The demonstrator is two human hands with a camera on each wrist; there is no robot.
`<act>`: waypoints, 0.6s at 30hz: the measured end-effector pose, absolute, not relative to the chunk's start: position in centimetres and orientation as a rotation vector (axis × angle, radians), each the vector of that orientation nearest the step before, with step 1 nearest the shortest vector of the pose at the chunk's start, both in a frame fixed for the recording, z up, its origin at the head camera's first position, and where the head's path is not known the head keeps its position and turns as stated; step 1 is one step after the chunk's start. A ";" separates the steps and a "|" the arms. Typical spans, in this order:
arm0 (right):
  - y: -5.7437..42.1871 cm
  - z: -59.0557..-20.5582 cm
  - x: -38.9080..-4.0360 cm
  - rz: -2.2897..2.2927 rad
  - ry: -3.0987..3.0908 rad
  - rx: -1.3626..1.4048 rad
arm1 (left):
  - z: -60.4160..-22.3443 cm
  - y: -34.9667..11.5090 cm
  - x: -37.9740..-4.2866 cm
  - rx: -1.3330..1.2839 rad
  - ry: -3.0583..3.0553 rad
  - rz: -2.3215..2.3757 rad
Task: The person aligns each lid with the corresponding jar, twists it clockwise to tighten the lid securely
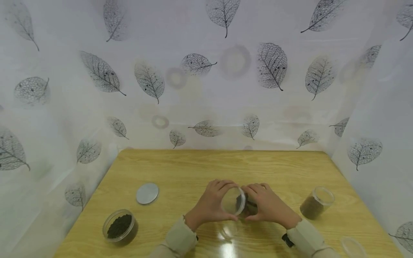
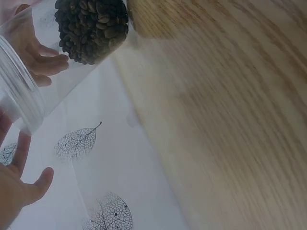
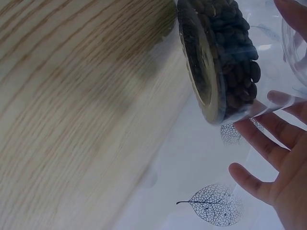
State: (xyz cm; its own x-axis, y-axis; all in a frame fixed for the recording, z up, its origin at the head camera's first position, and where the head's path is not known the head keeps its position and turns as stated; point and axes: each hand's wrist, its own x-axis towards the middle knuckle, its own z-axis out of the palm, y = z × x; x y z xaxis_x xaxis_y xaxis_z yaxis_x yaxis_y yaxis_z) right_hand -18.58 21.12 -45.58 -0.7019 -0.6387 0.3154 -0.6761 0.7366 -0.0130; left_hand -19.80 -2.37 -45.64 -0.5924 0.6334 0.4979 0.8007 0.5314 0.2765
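Observation:
Between both hands a clear jar (image 3: 268, 43) lies tilted on its side above the table, with dark beans (image 2: 93, 28) gathered toward its base. My left hand (image 1: 214, 202) curls its fingers and thumb round the jar's mouth end, where a thick clear ring (image 2: 21, 79) shows in the left wrist view; I cannot tell whether that ring is a rim or a lid. The right hand (image 1: 267, 204) grips the body near the base, its fingers spread along the clear wall. In the head view the hands hide much of the jar.
On the wooden table (image 1: 180, 168), a silver lid (image 1: 147, 193) lies at left behind an open tub (image 1: 133, 233) of dark contents. To the right stands a clear jar (image 1: 313, 208) with brown contents, and a clear lid (image 1: 353, 247) lies near the front edge. Leaf-patterned sheeting (image 1: 206, 96) encloses the table.

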 end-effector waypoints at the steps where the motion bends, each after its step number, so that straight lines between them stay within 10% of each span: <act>1: 21.1 -45.6 -18.6 0.190 -2.653 1.027 | -45.7 -2.4 -19.8 -1.182 -2.449 -0.706; 18: 21.3 -45.5 -18.6 0.222 -2.629 1.031 | -47.0 -3.3 -19.8 -0.970 -2.662 -0.788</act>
State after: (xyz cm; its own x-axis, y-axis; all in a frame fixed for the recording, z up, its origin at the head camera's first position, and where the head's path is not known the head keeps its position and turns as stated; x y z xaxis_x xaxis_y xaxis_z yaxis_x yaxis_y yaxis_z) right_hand -18.55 21.30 -45.52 -0.6938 -0.6359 0.3382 -0.6836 0.7292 -0.0312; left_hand -19.83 -3.35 -47.03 -0.7646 0.5377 0.3552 0.6445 0.6425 0.4146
